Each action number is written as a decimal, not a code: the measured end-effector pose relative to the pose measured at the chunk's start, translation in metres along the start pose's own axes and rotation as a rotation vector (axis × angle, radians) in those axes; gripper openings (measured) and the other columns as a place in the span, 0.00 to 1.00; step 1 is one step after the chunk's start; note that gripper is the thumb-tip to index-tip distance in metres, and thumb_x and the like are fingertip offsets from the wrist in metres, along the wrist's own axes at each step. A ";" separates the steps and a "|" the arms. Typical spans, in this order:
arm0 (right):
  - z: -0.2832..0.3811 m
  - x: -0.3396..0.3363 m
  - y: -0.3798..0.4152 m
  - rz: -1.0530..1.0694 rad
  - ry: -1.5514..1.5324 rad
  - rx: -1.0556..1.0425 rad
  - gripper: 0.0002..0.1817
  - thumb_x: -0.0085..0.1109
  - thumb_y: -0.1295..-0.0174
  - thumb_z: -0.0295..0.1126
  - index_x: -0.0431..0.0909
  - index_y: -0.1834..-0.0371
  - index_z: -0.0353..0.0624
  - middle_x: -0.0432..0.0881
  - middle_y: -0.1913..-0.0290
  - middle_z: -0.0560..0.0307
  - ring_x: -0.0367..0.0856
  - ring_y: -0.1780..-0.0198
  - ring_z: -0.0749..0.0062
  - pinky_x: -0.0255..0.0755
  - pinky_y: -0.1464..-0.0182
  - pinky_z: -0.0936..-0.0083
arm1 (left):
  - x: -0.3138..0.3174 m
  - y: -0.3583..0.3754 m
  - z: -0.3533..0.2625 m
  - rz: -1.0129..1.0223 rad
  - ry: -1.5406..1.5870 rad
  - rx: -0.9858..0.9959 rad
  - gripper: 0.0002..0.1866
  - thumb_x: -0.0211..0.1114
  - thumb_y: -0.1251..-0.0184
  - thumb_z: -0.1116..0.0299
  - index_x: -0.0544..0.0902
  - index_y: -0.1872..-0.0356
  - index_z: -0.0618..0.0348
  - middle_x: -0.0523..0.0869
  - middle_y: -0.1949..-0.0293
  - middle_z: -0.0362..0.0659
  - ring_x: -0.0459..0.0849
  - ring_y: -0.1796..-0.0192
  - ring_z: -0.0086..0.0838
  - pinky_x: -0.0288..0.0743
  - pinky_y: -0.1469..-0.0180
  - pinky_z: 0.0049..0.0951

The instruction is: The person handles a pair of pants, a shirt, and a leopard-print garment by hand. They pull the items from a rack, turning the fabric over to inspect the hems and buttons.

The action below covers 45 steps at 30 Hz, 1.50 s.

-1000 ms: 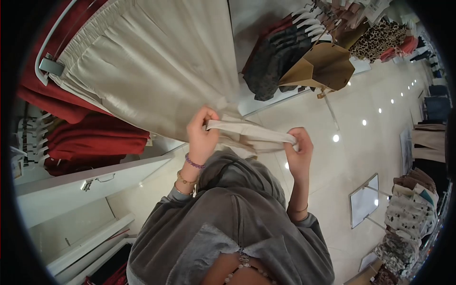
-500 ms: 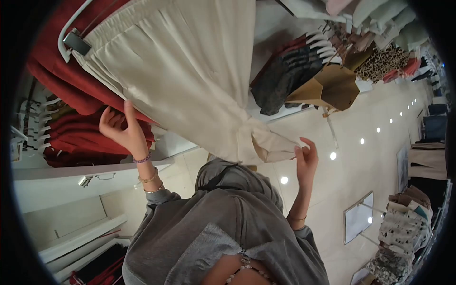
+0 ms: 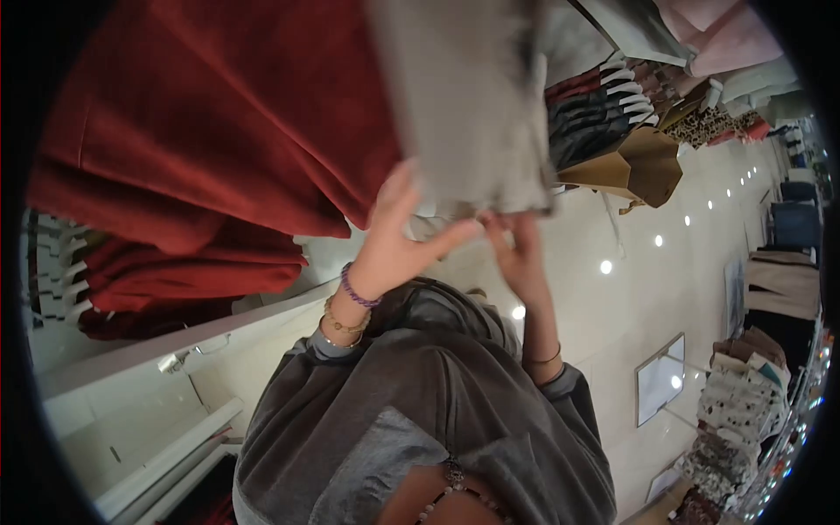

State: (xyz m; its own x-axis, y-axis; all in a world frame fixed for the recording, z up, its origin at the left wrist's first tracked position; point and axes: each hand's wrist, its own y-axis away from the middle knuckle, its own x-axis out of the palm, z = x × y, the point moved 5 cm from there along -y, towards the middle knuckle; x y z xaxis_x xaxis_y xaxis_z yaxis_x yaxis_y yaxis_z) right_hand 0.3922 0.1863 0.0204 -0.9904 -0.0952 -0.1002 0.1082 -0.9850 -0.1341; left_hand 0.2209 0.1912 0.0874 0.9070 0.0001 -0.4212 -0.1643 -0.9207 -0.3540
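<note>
Pale trousers (image 3: 472,114), smeared by motion, hang in front of me at the top middle, their lower edge level with my hands. My right hand (image 3: 522,258) pinches that lower edge between thumb and fingers. At the left side of the same edge is my left hand (image 3: 389,241), its thumb stretched towards the right hand and its blurred fingers pointing up along the cloth. Thumb and fingers stand apart there. Just left of the trousers hangs a large red garment (image 3: 219,114).
More red clothes (image 3: 192,271) hang on white hangers at left, above a white ledge (image 3: 219,341). Dark clothes (image 3: 599,122) and a brown paper bag (image 3: 626,166) are at upper right. Beyond the shiny tiled floor (image 3: 595,350), a rack of patterned clothes (image 3: 744,402) stands at right.
My left hand has moved right to the trousers' lower edge; my right hand has shifted left and slightly up. The cream waistband and hanger have left view, and more red cloth shows.
</note>
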 end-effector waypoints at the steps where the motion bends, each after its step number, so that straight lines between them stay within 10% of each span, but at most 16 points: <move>1: -0.002 -0.007 -0.008 -0.145 -0.015 0.011 0.13 0.55 0.38 0.27 0.73 0.51 0.35 0.79 0.58 0.54 0.77 0.55 0.71 0.70 0.52 0.76 | -0.020 0.004 0.007 -0.169 0.088 -0.039 0.16 0.69 0.45 0.68 0.77 0.58 0.63 0.78 0.58 0.48 0.76 0.57 0.33 0.70 0.53 0.30; 5: 0.007 -0.001 -0.022 -0.390 -0.133 -0.093 0.14 0.57 0.38 0.28 0.72 0.50 0.33 0.80 0.61 0.54 0.78 0.56 0.70 0.71 0.53 0.75 | -0.095 0.034 0.047 -0.638 0.184 -0.099 0.13 0.61 0.40 0.82 0.74 0.54 0.64 0.76 0.61 0.40 0.73 0.58 0.20 0.68 0.52 0.21; 11: -0.007 0.089 -0.012 -0.123 0.198 0.026 0.21 0.60 0.40 0.36 0.71 0.49 0.32 0.80 0.60 0.46 0.78 0.55 0.60 0.70 0.51 0.69 | -0.131 0.051 0.061 -0.808 -0.120 0.109 0.13 0.65 0.42 0.79 0.73 0.57 0.63 0.74 0.62 0.38 0.71 0.62 0.19 0.67 0.57 0.18; 20: -0.020 0.180 0.000 0.380 0.449 -0.154 0.21 0.61 0.47 0.32 0.72 0.54 0.29 0.76 0.67 0.41 0.72 0.53 0.43 0.66 0.51 0.64 | -0.086 0.044 0.066 0.188 0.489 -0.224 0.04 0.66 0.43 0.77 0.78 0.71 0.66 0.82 0.70 0.40 0.77 0.68 0.17 0.71 0.67 0.19; 23: 0.010 0.146 -0.004 0.291 -0.110 0.262 0.15 0.54 0.39 0.28 0.73 0.52 0.30 0.80 0.61 0.47 0.79 0.59 0.60 0.71 0.57 0.69 | -0.122 0.038 0.023 -0.145 0.170 0.244 0.04 0.66 0.47 0.81 0.79 0.71 0.66 0.83 0.69 0.44 0.79 0.70 0.23 0.71 0.69 0.19; 26: 0.045 0.122 0.004 0.200 -0.951 0.388 0.14 0.49 0.34 0.29 0.72 0.49 0.32 0.80 0.54 0.51 0.81 0.60 0.71 0.74 0.55 0.77 | -0.150 0.045 0.027 -0.292 0.125 0.241 0.19 0.76 0.60 0.68 0.80 0.65 0.64 0.80 0.64 0.47 0.79 0.61 0.35 0.72 0.57 0.28; 28: 0.086 0.130 0.013 -0.115 -1.145 0.603 0.18 0.46 0.31 0.38 0.70 0.47 0.34 0.80 0.54 0.52 0.81 0.55 0.69 0.74 0.50 0.74 | -0.140 0.036 0.021 0.030 0.159 0.213 0.38 0.82 0.74 0.58 0.78 0.54 0.63 0.75 0.53 0.50 0.74 0.49 0.43 0.67 0.46 0.36; 30: 0.067 0.133 0.012 0.052 -1.320 0.574 0.20 0.44 0.30 0.40 0.70 0.46 0.35 0.79 0.53 0.53 0.79 0.53 0.70 0.73 0.49 0.73 | -0.113 0.039 0.011 0.239 0.254 0.112 0.44 0.83 0.76 0.57 0.76 0.49 0.63 0.72 0.47 0.51 0.71 0.44 0.44 0.65 0.44 0.38; 34: 0.072 0.138 0.013 0.063 -1.045 0.154 0.25 0.43 0.31 0.46 0.66 0.40 0.37 0.74 0.45 0.53 0.74 0.45 0.69 0.68 0.44 0.73 | -0.100 0.050 0.023 -0.019 0.042 0.154 0.26 0.74 0.53 0.69 0.76 0.51 0.67 0.80 0.56 0.50 0.81 0.57 0.34 0.74 0.57 0.29; 36: 0.074 0.146 0.011 0.117 -1.440 0.225 0.25 0.42 0.31 0.47 0.67 0.41 0.38 0.73 0.43 0.51 0.73 0.43 0.64 0.67 0.43 0.70 | -0.107 0.043 0.019 -0.110 0.157 0.092 0.08 0.61 0.39 0.78 0.80 0.59 0.69 0.83 0.66 0.47 0.79 0.71 0.21 0.71 0.71 0.17; 41: 0.100 0.128 0.020 0.020 -0.281 -0.215 0.17 0.55 0.39 0.20 0.69 0.47 0.36 0.75 0.53 0.58 0.72 0.51 0.77 0.63 0.49 0.80 | -0.102 0.038 0.021 -0.130 0.181 0.066 0.07 0.60 0.37 0.77 0.80 0.61 0.71 0.83 0.66 0.47 0.78 0.70 0.21 0.71 0.67 0.18; 45: 0.085 0.104 0.015 -0.070 -0.573 -0.042 0.04 0.46 0.32 0.25 0.71 0.60 0.37 0.78 0.66 0.64 0.73 0.64 0.87 0.66 0.58 0.87 | -0.099 0.037 0.029 -0.182 0.403 -0.096 0.08 0.53 0.31 0.75 0.77 0.64 0.71 0.83 0.67 0.46 0.80 0.66 0.23 0.73 0.59 0.21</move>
State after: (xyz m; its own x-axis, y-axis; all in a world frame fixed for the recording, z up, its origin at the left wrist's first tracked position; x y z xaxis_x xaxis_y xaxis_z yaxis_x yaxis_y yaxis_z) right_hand 0.2836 0.1496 0.0921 -0.8825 -0.1046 0.4584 0.0330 -0.9863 -0.1616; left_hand 0.1142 0.1681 0.0916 0.9995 0.0305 0.0060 0.0309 -0.9518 -0.3050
